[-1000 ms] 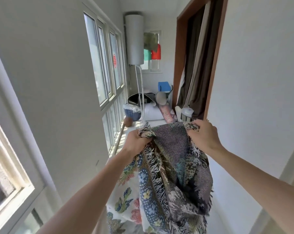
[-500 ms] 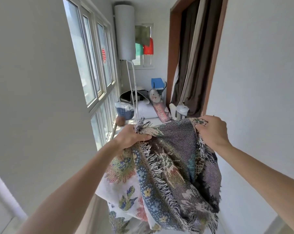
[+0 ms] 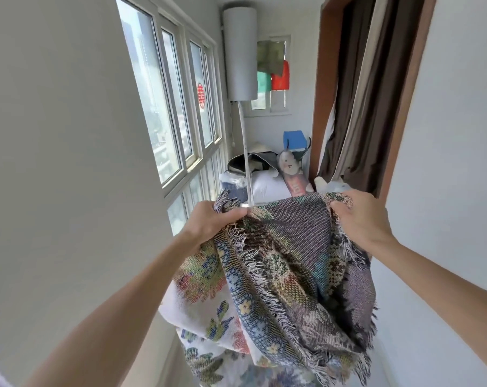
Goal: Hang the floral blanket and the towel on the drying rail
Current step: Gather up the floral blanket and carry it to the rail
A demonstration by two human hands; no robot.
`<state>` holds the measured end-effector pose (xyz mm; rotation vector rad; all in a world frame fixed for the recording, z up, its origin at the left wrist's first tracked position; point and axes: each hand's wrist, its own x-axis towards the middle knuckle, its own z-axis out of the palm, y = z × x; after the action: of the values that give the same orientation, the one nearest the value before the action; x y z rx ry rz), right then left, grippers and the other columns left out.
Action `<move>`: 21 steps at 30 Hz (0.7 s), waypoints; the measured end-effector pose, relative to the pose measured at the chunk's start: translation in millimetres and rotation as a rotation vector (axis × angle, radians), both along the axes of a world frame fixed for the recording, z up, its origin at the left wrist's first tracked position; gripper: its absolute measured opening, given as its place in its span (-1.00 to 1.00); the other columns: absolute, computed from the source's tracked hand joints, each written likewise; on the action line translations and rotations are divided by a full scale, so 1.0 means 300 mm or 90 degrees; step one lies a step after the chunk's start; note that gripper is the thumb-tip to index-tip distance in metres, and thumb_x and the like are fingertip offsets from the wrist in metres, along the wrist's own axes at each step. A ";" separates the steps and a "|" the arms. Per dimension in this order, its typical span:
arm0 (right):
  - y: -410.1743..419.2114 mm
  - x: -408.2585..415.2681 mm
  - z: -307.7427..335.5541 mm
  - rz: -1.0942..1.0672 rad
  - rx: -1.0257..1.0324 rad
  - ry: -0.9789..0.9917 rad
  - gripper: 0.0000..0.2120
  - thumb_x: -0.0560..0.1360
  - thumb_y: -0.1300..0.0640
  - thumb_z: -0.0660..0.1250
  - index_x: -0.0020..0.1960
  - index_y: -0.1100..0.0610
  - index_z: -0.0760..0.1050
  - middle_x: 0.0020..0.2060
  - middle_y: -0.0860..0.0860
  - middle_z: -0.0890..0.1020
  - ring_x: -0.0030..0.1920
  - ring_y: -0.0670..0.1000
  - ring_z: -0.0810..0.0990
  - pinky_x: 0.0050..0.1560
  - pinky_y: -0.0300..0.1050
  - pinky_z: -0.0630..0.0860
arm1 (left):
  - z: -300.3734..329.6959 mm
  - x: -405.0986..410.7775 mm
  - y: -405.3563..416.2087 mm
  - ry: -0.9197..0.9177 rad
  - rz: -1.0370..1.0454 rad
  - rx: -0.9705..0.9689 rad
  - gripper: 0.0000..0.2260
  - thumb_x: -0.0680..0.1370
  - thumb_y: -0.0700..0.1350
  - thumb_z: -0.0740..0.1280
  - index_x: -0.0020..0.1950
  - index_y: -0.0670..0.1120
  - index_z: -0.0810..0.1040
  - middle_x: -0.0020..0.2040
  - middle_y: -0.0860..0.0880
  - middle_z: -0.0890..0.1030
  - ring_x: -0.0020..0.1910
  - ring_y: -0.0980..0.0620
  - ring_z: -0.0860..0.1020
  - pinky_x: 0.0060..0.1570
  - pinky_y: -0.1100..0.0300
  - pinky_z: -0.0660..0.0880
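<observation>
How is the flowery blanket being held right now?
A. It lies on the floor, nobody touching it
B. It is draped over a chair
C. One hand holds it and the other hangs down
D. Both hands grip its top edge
D: the left hand and the right hand each grip the top edge of the fringed, woven floral blanket, which hangs down between them.

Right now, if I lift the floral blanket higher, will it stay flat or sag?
It will probably sag: the blanket droops in folds between the left hand and right hand. Its thick weave suggests some weight. The fringe looks apt to snag.
</observation>
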<state>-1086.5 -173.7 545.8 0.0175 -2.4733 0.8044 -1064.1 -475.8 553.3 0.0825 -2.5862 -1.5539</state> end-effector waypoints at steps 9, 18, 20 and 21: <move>-0.081 -0.291 -0.068 -0.055 -0.060 -0.042 -0.63 0.58 0.02 0.30 0.25 0.26 0.56 0.06 0.29 0.66 0.15 0.32 0.57 0.09 0.06 0.46 | -0.055 -0.280 -0.249 0.090 0.208 0.073 -0.57 0.56 0.13 0.35 0.04 -0.28 0.55 -0.52 0.06 0.31 -0.60 0.12 0.21 -0.55 0.25 0.23; -0.243 -0.620 -0.035 -0.124 -0.105 -0.082 -0.68 0.59 0.01 0.27 -0.13 0.28 0.51 -0.07 0.30 0.63 -0.02 0.29 0.54 -0.06 0.04 0.40 | -0.057 -0.645 -0.520 0.156 0.299 0.123 -0.64 0.62 0.13 0.26 -0.08 -0.18 0.51 -0.39 -0.03 0.35 -0.36 -0.02 0.33 -0.27 0.14 0.31; -0.292 -0.669 -0.015 -0.114 -0.113 -0.072 -0.69 0.59 0.01 0.27 -0.02 0.28 0.57 -0.04 0.28 0.65 0.05 0.31 0.57 0.05 0.05 0.46 | -0.071 -0.702 -0.528 0.157 0.261 0.114 -0.71 0.64 0.13 0.23 -0.02 -0.09 0.49 -0.34 -0.03 0.39 -0.36 0.00 0.36 -0.31 0.15 0.34; -0.319 -0.699 -0.005 -0.107 -0.114 -0.064 -0.69 0.59 0.01 0.27 0.04 0.27 0.58 -0.02 0.27 0.66 0.08 0.31 0.57 0.10 0.05 0.47 | -0.076 -0.734 -0.528 0.155 0.250 0.103 -0.73 0.65 0.13 0.20 0.01 -0.07 0.48 -0.34 -0.03 0.40 -0.37 0.01 0.37 -0.33 0.16 0.36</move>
<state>-1296.3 -269.4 544.2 -0.2989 -2.4458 0.9703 -1284.3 -634.3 530.5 0.3677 -2.1003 -1.5114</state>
